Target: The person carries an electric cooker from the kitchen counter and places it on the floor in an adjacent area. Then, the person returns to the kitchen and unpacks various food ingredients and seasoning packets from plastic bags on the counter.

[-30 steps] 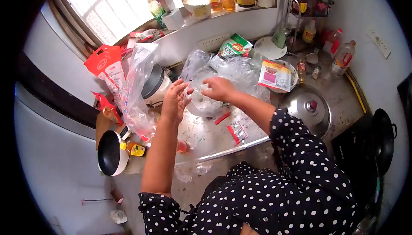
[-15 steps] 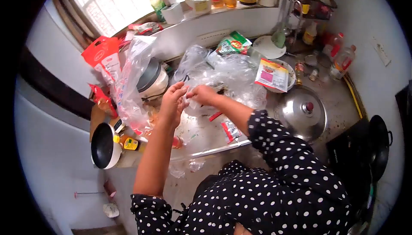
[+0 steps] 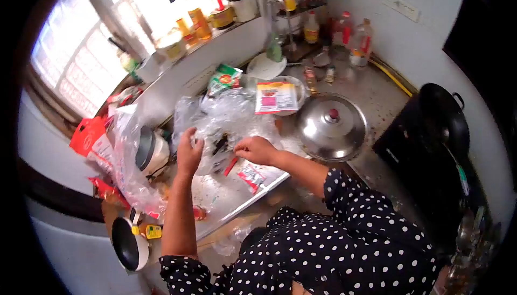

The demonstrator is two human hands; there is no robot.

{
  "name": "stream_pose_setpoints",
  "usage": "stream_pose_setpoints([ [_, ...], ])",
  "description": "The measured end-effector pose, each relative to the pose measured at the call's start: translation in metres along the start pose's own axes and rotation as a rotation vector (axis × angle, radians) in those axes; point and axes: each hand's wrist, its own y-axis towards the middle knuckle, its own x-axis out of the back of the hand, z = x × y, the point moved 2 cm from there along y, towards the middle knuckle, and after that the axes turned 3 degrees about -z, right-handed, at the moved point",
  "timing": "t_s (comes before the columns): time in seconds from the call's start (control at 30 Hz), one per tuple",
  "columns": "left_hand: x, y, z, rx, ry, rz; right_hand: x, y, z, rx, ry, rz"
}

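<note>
Fingers (image 3: 189, 133) of the left hand (image 3: 188, 156) are held bent and parted from the thumb, with no firm grip seen; those of the right hand (image 3: 257, 150) are curled inward, and whether thin film is pinched there cannot be told. Between and just beyond both hands, crumpled clear plastic (image 3: 237, 109) is heaped on the table (image 3: 218, 200), with a dark patch (image 3: 221, 143) showing near its front, too blurred to be identified. Because the film is thin and loosely folded, a layer could easily be missed or torn if it were tugged from one side only, and anything inside could be spilled. Just in front of the heap, a red strip (image 3: 230, 166) and a small red-and-white packet (image 3: 251, 177) are found; the packet lies near the table edge and could be knocked off by a low sweep of the right wrist. Behind that wrist, a flat printed packet (image 3: 276, 98) is laid over a bowl (image 3: 303, 91) beside the heap, and might be dislodged if the film were dragged sideways. Farther right, a domed metal lid (image 3: 323, 133) could be bumped by a swinging forearm. On the left, a tall clear bag (image 3: 129, 152) might be toppled by a careless elbow.
</note>
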Motion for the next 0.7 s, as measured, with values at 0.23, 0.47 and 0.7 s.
stream_pose_setpoints([
  [0.23,-0.023,-0.034,0.062,0.192,0.533,0.771,0.043,-0.166,-0.012,-0.263,0.011,-0.185],
  [0.47,-0.007,-0.019,-0.044,-0.334,0.907,0.479,0.025,-0.360,0.028,-0.747,0.087,-0.527],
  [0.7,-0.049,-0.129,-0.189,-0.830,0.401,0.679,-0.050,-0.542,0.118,-1.106,-0.197,-0.730],
])
